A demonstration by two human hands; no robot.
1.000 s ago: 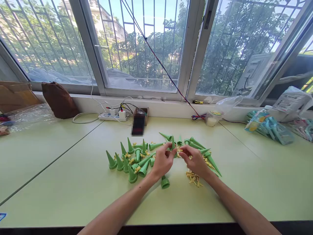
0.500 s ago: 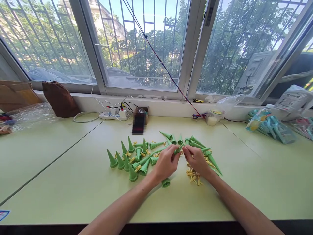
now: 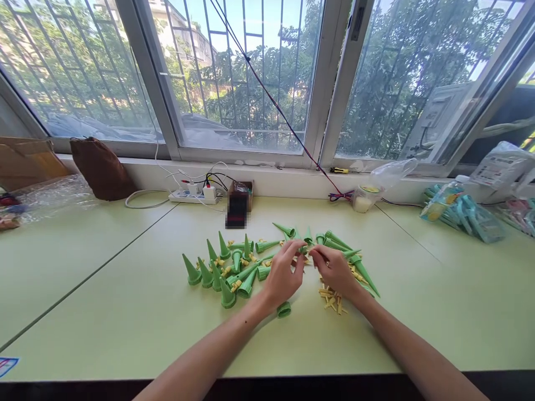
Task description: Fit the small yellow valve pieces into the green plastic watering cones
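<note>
My left hand is closed around a green plastic spike, which its fingers partly cover. Close beside it, my right hand pinches at the end of that spike; whatever is in the fingertips is too small to make out. Left of my hands, several green cone-shaped spikes stand upright, with others lying among small yellow valve-like pieces. More long green spikes lie to the right. A pile of yellow pieces sits below my right hand, and a short green cap-like part lies near my left wrist.
On the pale green table, a dark pixelated device leans by a small box near a power strip. A brown bag stands back left. A plastic cup, a bottle and bagged light-blue items are back right.
The fingers of my left hand have shifted and spread a little, and the spike in them has turned. My right hand stays almost in place, still pinching beside it.
</note>
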